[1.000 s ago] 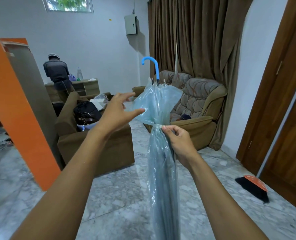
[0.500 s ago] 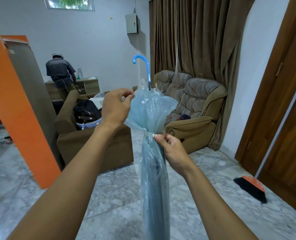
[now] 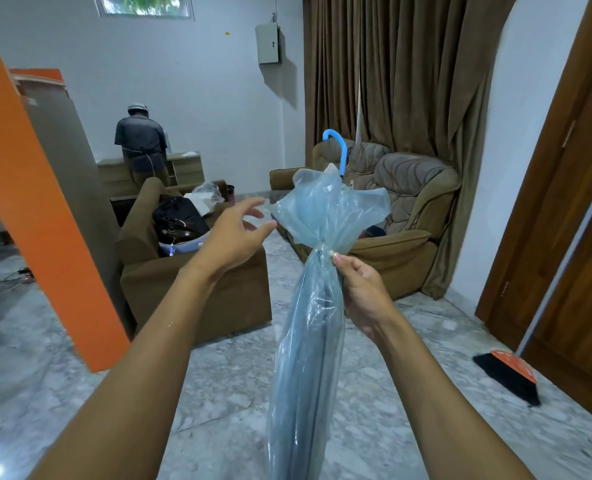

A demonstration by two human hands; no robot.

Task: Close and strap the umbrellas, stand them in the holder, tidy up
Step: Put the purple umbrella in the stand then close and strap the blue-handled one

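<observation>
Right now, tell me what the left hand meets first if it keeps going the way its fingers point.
Most likely the loose flared canopy of the umbrella, beside the fingertips of the open left hand, which point right toward it. A small gap shows; depth is uncertain from one view.

Room contents: brown armchair (image 3: 197,282) at centre-left, loaded with a black bag (image 3: 180,216) and a clear plastic bag (image 3: 207,195). Brown padded sofa (image 3: 402,209) before brown curtains (image 3: 391,71). Orange panel (image 3: 38,202) leaning at left. Broom (image 3: 509,374) against the wooden door (image 3: 578,202). Person (image 3: 142,143) at a rear cabinet (image 3: 183,166). Marble floor (image 3: 218,382)
</observation>
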